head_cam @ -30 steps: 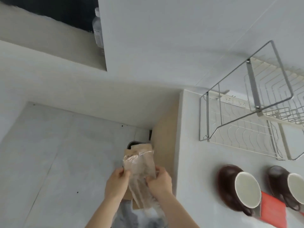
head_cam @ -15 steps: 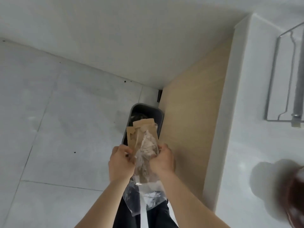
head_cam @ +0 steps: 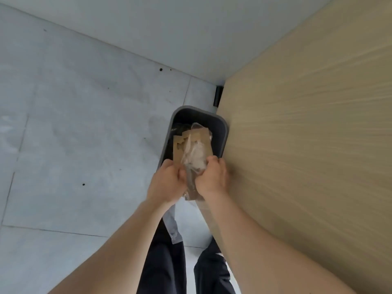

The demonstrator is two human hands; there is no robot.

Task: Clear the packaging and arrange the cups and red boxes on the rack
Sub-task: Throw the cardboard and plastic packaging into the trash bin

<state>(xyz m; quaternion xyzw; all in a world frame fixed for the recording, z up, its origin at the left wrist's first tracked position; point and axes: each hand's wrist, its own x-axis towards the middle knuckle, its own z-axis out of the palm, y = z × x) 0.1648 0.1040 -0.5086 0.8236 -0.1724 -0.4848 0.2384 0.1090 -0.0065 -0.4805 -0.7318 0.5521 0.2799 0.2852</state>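
Note:
A bundle of packaging [head_cam: 192,149], brown cardboard pieces wrapped in crumpled clear plastic, is squeezed between both hands. My left hand [head_cam: 166,183] grips its left side and my right hand [head_cam: 213,179] grips its right side. The bundle's upper end hangs over the open mouth of a dark grey waste bin [head_cam: 222,132] that stands on the floor. A loose tail of clear plastic [head_cam: 172,228] dangles below my hands. The cups, red boxes and rack are out of view.
The bin stands against a light wooden cabinet side [head_cam: 307,134] on the right. Grey floor tiles [head_cam: 74,134] spread to the left, and a pale wall [head_cam: 169,28] runs along the top. My dark trouser legs [head_cam: 165,268] show at the bottom.
The view has tilted down from the counter to the floor; cups, red box and rack have left the frame. Both hands have carried the packaging down over the bin's mouth.

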